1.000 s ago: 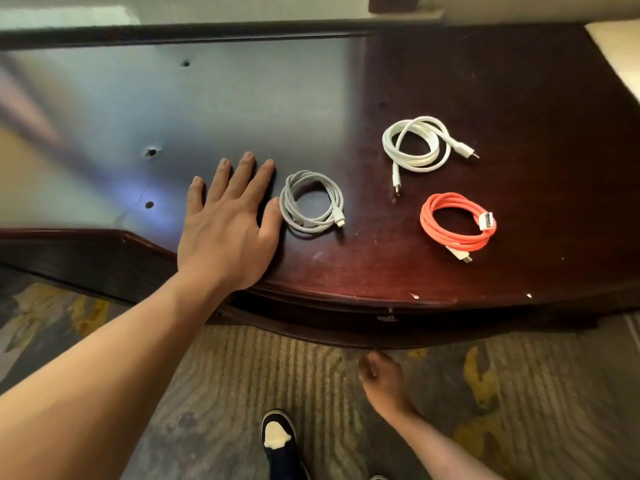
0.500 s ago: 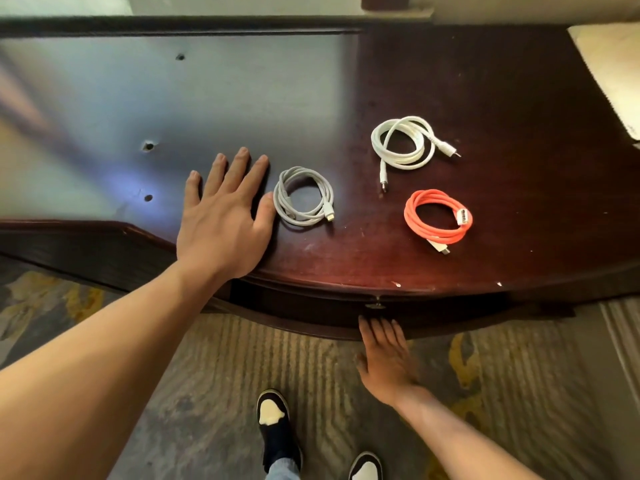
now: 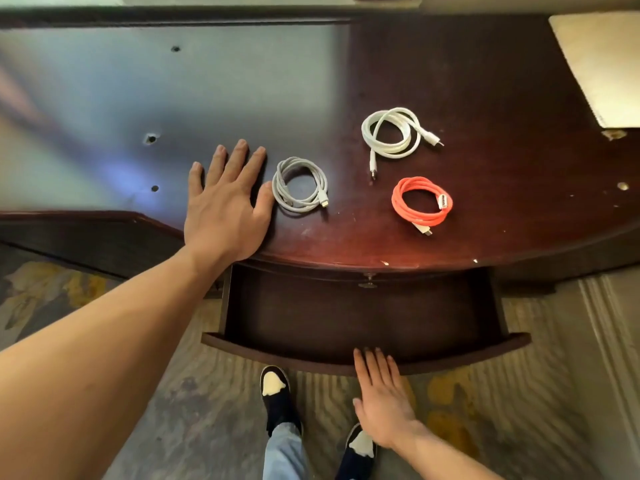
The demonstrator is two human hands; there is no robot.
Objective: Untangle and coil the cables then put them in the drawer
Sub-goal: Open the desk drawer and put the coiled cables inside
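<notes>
Three coiled cables lie on the dark wooden desk (image 3: 485,81): a grey cable (image 3: 300,185) near the front, a white cable (image 3: 393,136) farther back, and an orange cable (image 3: 420,202) to the right. My left hand (image 3: 227,206) rests flat on the desktop, its thumb beside the grey cable. Under the desk's front edge the drawer (image 3: 367,362) stands pulled out, dark inside, nothing visible in it. My right hand (image 3: 381,400) sits at the drawer's front panel with fingers extended against its underside.
A pale flat sheet (image 3: 602,64) lies at the desk's back right corner. The left half of the desktop reflects light and has several small holes. My two shoes (image 3: 277,396) stand on the patterned carpet below the drawer.
The drawer has slid out from under the desk, drawn by my right hand, which came back toward me. My left hand stayed flat on the desktop; the cables did not move.
</notes>
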